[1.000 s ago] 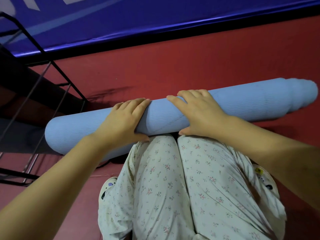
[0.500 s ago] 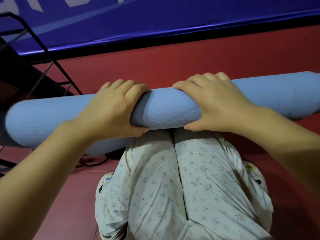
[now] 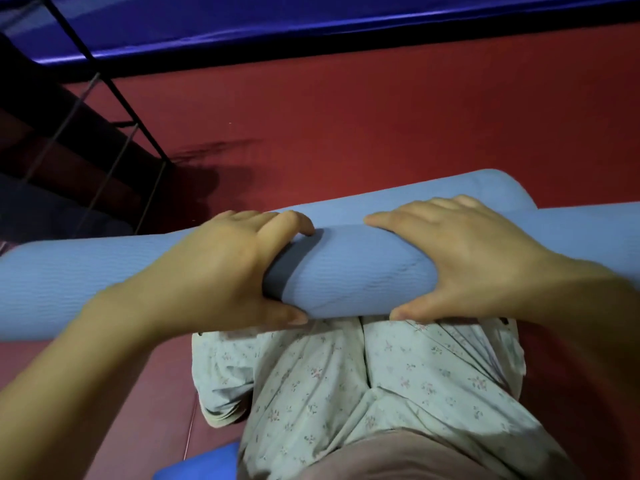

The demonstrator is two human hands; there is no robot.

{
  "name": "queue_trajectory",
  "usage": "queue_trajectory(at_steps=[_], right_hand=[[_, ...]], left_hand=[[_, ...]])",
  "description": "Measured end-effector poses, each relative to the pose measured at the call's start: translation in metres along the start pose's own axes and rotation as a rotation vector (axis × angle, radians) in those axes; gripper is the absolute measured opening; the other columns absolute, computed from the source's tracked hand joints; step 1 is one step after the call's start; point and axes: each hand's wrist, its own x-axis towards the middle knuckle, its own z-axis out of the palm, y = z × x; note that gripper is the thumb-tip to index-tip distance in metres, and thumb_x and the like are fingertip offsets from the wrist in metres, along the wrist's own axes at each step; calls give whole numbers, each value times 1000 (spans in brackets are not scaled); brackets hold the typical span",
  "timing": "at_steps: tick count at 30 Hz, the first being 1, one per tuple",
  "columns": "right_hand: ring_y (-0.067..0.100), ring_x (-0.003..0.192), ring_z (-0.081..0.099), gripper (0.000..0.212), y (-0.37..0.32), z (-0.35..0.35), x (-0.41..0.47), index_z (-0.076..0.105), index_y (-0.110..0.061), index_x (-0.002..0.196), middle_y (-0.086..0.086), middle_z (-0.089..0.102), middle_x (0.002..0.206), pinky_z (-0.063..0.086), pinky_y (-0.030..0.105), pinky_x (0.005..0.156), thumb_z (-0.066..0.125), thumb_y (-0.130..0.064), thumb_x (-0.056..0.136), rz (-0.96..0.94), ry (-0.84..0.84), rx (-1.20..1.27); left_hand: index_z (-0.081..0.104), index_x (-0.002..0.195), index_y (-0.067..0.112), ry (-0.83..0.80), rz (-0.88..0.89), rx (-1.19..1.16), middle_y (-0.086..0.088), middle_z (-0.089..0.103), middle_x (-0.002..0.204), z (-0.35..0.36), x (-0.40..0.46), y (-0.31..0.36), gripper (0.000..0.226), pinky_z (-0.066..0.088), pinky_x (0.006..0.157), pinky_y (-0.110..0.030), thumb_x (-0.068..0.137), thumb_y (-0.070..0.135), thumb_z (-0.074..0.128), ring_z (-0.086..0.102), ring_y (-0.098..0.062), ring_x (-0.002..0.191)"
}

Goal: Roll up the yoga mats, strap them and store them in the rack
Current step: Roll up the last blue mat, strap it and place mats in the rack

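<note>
Rolled blue mat point(image 3: 346, 271) held across the knees, off the red floor point(image 3: 381, 116), left hand point(image 3: 221, 268) and right hand point(image 3: 460, 261) both clenched round its middle — no strap visible, so loosening either grip could let it unroll before reaching the rack point(image 3: 114, 91).

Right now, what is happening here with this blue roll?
A person holds a rolled blue mat in both hands, above their knees. The left hand and the right hand grip it near the middle, fingers curled over the top. No strap shows on it. A black rack stands to the left on the red floor.
</note>
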Motion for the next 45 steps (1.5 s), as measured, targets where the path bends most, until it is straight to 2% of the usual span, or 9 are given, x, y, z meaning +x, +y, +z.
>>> queue_trajectory(at_steps=[3,7,11,15,18,25,30,40,45], right_hand=[[3,128,33,105,3,-7,11,17,-44,144,-21,36,141,19,21,100,62,-78,56,-35,-19,4],[4,123,40,100,13,-17,25,33,-40,141,-20,43,136,31,26,103,70,-71,53,-51,-6,102],[4,118,42,79,19,-14,26,49,-36,131,-16,49,131,38,34,100,64,-70,61,-123,179,138],[3,120,39,58,10,-3,24,55,-33,126,-10,50,133,33,31,101,59,-56,74,-174,314,244],[5,121,40,56,3,7,26,56,-32,127,-8,52,132,24,20,103,53,-58,77,-201,362,257],[4,123,39,64,16,19,48,56,-34,127,-12,52,135,17,17,104,53,-65,71,-143,392,225],[-1,122,42,67,30,7,68,55,-41,126,-19,51,134,30,25,102,51,-71,66,-104,341,311],[-8,116,46,62,49,-16,101,55,-45,124,-27,53,124,41,28,100,58,-69,67,-95,188,392],[4,114,51,53,48,-14,108,65,-33,118,-11,60,124,43,30,97,51,-64,78,-144,314,282]], left_hand=[[43,116,35,-84,-106,-205,20,58,98,-2,5,-8,75,44,64,-15,53,71,63,58,-5,83],[50,109,42,-189,-227,-499,25,61,104,-4,21,-28,72,49,79,-23,48,62,83,58,6,95],[58,105,39,-272,-276,-662,26,61,106,-7,38,-45,63,51,85,-28,51,42,90,59,3,98],[59,111,48,-271,-243,-591,24,50,108,-9,51,-59,67,38,89,-10,49,62,81,49,7,106],[54,115,51,-242,-243,-568,23,48,110,-6,52,-66,70,36,92,-9,50,69,72,48,6,109],[53,113,44,27,-265,-419,23,53,113,-5,47,-65,62,38,88,-9,60,74,59,48,8,108],[66,110,14,301,-93,-82,-1,61,102,-2,45,-44,49,51,75,-42,80,51,56,58,-26,89],[65,117,21,220,-160,-138,5,61,116,13,54,-46,57,46,82,-28,77,59,52,60,-18,101],[63,121,26,161,-231,-249,7,62,111,3,68,-61,66,51,84,-36,72,67,51,59,-12,101]])
